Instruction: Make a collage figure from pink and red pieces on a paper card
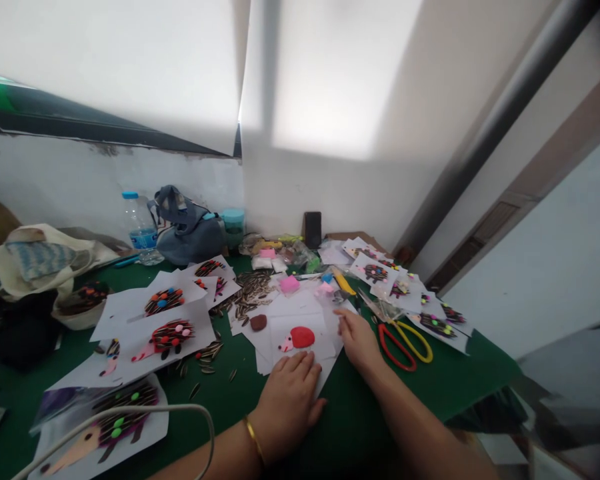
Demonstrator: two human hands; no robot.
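Observation:
A white sheet (307, 325) lies in front of me, bearing a red clay body (303, 337) with a small pink head at its left. My left hand (293, 393) rests flat on the sheet's lower edge, fingers spread, just below the red shape. At the sheet's right side is my right hand (354, 337), its fingers curled together near the paper; whether something small is between them cannot be made out. A brown clay lump (259, 323) sits left of the red shape, beside a pile of striped seeds (253, 290). Pink clay (289, 285) lies behind.
Scissors with red and yellow handles (405, 343) lie right of my right hand. Finished hedgehog pictures (173, 333) cover the left, more (405, 287) the right. A bottle (143, 230), a blue bag (187, 230) and a black phone (313, 230) stand behind. A white cable (155, 407) crosses the lower left.

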